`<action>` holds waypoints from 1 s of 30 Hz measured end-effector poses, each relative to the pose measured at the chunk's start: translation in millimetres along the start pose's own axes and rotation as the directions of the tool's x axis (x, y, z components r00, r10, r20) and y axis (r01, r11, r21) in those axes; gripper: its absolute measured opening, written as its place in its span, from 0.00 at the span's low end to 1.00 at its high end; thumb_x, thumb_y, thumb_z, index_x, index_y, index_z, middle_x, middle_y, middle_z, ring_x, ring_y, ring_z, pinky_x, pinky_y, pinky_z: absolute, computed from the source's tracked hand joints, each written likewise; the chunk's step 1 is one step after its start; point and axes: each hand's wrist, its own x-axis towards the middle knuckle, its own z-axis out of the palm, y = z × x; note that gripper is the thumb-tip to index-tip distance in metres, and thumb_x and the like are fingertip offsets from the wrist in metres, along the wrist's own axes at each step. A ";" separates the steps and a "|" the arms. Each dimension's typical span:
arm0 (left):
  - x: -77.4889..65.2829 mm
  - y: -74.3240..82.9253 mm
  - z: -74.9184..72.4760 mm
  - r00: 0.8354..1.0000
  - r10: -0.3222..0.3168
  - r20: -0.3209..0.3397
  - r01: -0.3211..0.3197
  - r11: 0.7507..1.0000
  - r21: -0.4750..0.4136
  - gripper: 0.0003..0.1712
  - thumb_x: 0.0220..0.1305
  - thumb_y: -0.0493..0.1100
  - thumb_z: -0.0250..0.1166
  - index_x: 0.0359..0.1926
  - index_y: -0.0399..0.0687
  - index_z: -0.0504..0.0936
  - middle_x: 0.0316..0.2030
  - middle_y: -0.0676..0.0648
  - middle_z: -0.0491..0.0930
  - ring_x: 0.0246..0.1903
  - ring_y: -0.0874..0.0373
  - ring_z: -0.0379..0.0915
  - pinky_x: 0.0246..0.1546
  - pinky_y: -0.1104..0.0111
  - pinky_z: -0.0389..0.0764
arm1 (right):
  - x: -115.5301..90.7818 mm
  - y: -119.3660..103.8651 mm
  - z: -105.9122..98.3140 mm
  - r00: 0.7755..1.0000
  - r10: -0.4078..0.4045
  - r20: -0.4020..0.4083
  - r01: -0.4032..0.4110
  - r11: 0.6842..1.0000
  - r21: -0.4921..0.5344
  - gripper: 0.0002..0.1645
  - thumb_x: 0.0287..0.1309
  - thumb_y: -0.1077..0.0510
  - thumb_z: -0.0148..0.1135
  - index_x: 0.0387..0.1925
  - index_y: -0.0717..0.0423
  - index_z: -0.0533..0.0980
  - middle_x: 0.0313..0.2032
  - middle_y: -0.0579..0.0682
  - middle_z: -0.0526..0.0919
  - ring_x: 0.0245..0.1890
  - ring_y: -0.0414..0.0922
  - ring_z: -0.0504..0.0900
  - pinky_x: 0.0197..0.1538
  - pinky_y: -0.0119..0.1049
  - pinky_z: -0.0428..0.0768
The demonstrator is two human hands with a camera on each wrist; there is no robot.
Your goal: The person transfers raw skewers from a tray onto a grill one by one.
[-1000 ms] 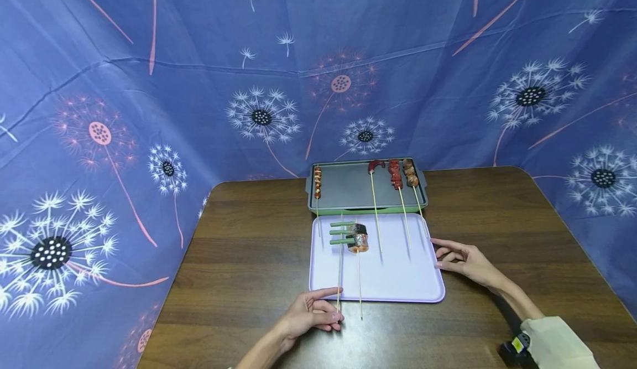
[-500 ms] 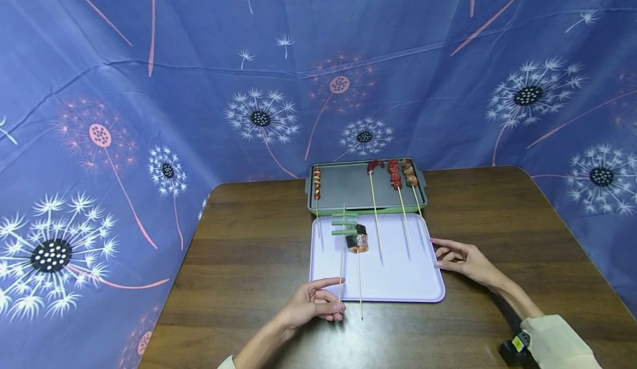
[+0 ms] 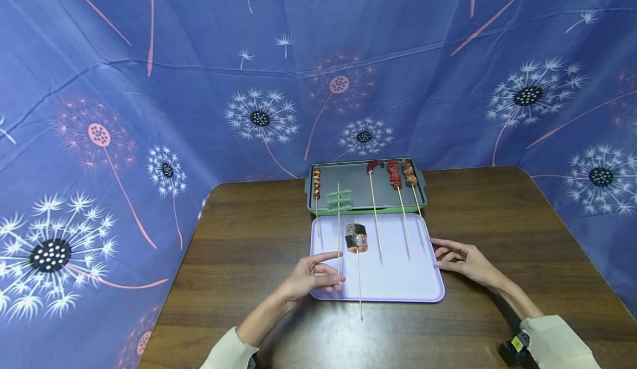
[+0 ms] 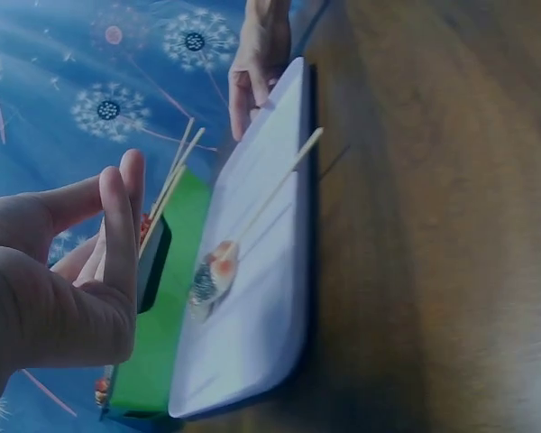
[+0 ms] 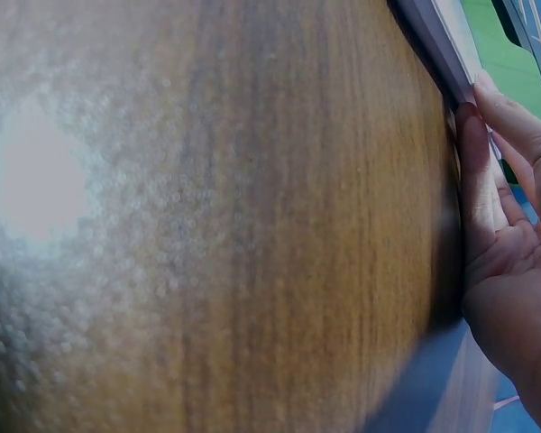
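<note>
My left hand (image 3: 316,276) pinches the lower stick of a skewer with several green bean pieces (image 3: 343,201) set crosswise. Its green pieces overlap the front left of the grey griddle pan (image 3: 348,172) in the head view. Within the left wrist view, the left hand (image 4: 63,289) hides most of that skewer. On the lilac tray (image 3: 398,277) lies a skewer of dark-skinned fish chunks (image 3: 356,239), its stick reaching past the front rim. My right hand (image 3: 468,261) holds the tray's right edge between thumb and fingers, as the right hand (image 5: 514,207) also shows close up.
A thin red-and-white skewer (image 3: 317,183) lies at the griddle's left. Towards its right are a dark red curled skewer (image 3: 375,166), a red meat skewer (image 3: 394,175) and a brown one (image 3: 410,173), sticks over the tray. A patterned blue cloth (image 3: 318,81) hangs behind the wooden table (image 3: 249,236).
My left hand has moved forward with the green bean skewer, whose green pieces have gone from over the tray and fish to over the griddle's front. The right hand stays at the tray edge.
</note>
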 end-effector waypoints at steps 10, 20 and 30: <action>31.2 25.4 -2.7 0.999 -0.007 -0.032 0.008 1.000 0.024 0.37 0.67 0.27 0.62 0.75 0.31 0.61 0.36 0.49 0.90 0.30 0.65 0.87 0.36 0.76 0.85 | -2.1 0.6 -1.0 1.000 0.004 -0.011 -0.004 1.000 0.000 0.36 0.62 0.65 0.69 0.68 0.73 0.67 0.42 0.55 0.85 0.34 0.34 0.84 0.38 0.24 0.78; 57.2 50.6 -8.4 0.993 -0.025 -0.116 0.025 1.000 -0.001 0.37 0.68 0.25 0.60 0.76 0.34 0.62 0.45 0.33 0.88 0.28 0.65 0.87 0.34 0.79 0.84 | 0.7 -0.6 -1.4 0.999 0.032 -0.003 -0.032 0.999 -0.024 0.36 0.63 0.63 0.69 0.69 0.70 0.67 0.43 0.56 0.85 0.33 0.35 0.84 0.38 0.25 0.77; 75.8 55.7 -11.2 0.982 -0.032 -0.186 0.032 0.999 -0.006 0.36 0.67 0.25 0.62 0.74 0.34 0.64 0.53 0.25 0.81 0.27 0.64 0.86 0.35 0.79 0.84 | 0.7 -0.5 -0.5 1.000 0.005 -0.005 -0.005 0.999 -0.036 0.36 0.63 0.63 0.69 0.69 0.71 0.68 0.43 0.57 0.85 0.33 0.34 0.84 0.40 0.24 0.76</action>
